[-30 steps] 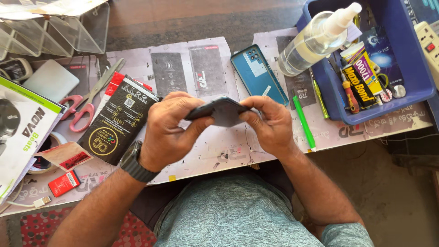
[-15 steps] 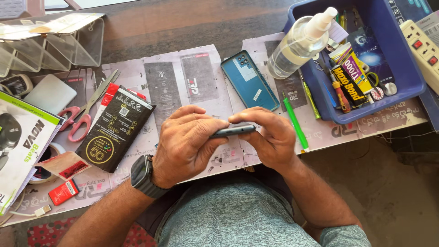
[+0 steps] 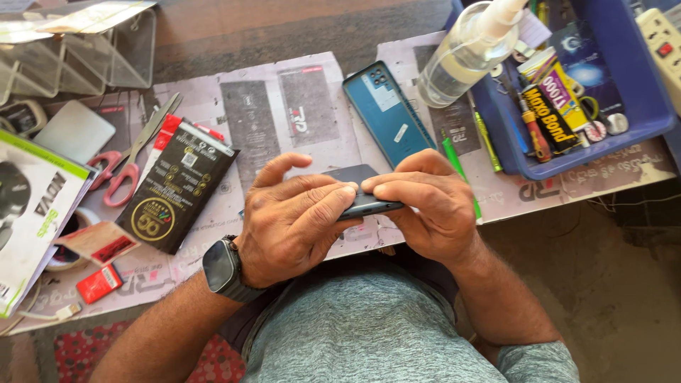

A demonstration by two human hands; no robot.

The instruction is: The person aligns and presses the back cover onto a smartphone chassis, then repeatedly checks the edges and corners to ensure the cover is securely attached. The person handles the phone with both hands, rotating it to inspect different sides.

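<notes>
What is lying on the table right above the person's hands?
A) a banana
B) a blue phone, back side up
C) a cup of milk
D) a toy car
B: a blue phone lies flat on the table, its back and camera facing up, just beyond the left hand and right hand, which together hold a dark phone.

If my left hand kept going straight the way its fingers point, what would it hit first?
The left hand points rightward across the dark phone, so it would probably meet the right hand first; their fingertips nearly touch already.
</notes>
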